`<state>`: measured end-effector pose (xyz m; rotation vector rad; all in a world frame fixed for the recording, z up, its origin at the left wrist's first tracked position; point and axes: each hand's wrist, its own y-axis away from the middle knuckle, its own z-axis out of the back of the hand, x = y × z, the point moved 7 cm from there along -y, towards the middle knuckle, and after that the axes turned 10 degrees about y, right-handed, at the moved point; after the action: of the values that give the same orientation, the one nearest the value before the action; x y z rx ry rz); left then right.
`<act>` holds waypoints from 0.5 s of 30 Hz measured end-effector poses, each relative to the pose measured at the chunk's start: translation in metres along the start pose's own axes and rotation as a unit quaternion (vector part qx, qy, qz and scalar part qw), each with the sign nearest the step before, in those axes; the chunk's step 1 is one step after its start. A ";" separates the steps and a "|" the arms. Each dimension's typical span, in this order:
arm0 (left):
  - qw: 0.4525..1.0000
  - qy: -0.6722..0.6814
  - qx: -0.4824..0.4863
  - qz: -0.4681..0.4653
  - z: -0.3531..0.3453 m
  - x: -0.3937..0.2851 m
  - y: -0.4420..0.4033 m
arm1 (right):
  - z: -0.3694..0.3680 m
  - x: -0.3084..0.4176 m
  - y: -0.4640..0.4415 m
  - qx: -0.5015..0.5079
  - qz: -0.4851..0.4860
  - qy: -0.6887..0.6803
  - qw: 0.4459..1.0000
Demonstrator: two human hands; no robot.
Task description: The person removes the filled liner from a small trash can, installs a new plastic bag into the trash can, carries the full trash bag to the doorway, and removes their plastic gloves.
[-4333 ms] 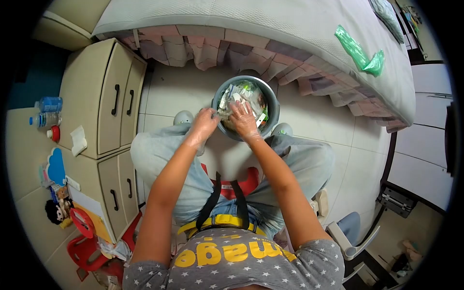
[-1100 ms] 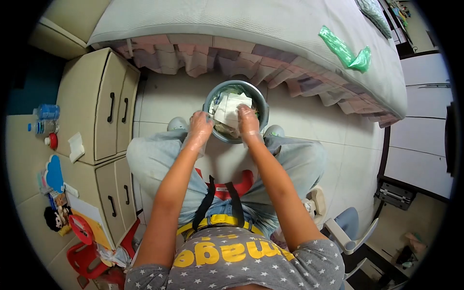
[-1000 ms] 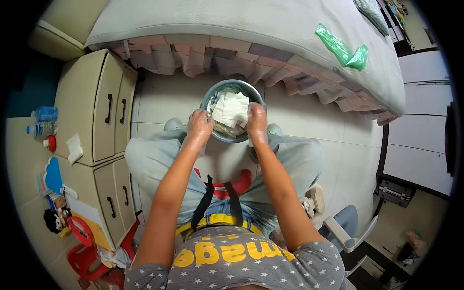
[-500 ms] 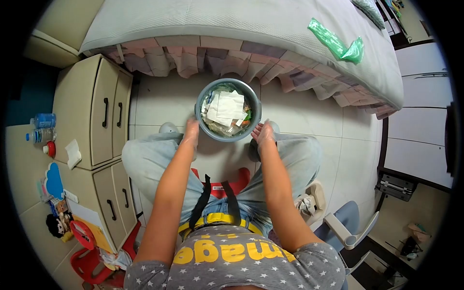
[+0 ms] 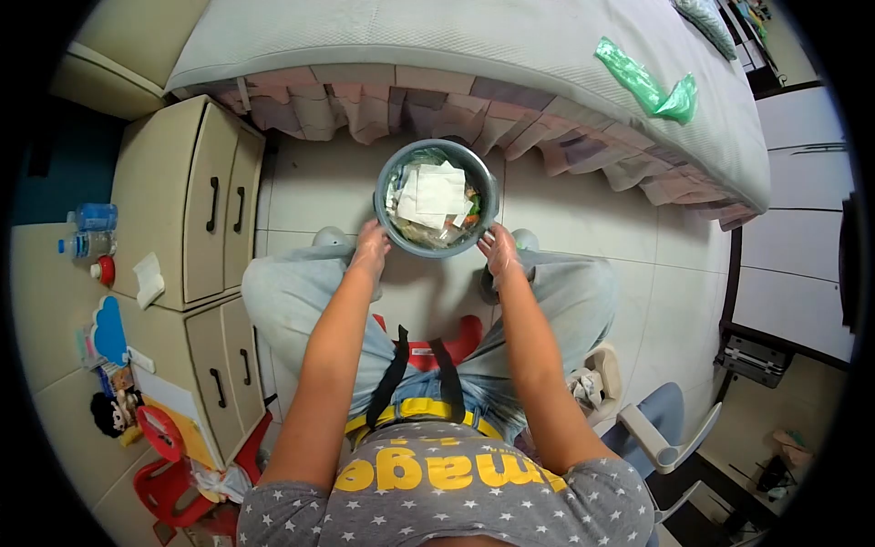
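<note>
Through the head view I see one grey bin (image 5: pixel 380 193) on the floor at the person's twelve o'clock, white papers (image 5: pixel 439 193) overlapping inside, too jumbled to count. Two gloved hands flank it, the left hand (image 5: pixel 371 246) at its eight o'clock, the right hand (image 5: pixel 500 250) at its four, though I can't tell whether either grips it. Two bottles (image 5: pixel 93 228) sit toward nine, one green bag (image 5: pixel 645 84) toward two.

That round grey bin (image 5: pixel 490 196) stands upright, filled with litter (image 5: pixel 472 206); white papers (image 5: pixel 439 193) lie flat near the bin's middle, crumpled clear plastic (image 5: pixel 428 235) beside them.
</note>
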<state>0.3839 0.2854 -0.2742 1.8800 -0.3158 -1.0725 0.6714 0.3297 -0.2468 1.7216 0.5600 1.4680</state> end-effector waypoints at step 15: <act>0.994 0.027 0.059 -0.092 -0.021 -0.080 -0.004 | -0.041 0.002 0.016 0.133 0.048 0.036 0.989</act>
<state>0.3521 0.3480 -0.2295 2.0718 -0.1792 -1.1437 0.6302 0.3339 -0.2322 1.9303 0.7489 1.5859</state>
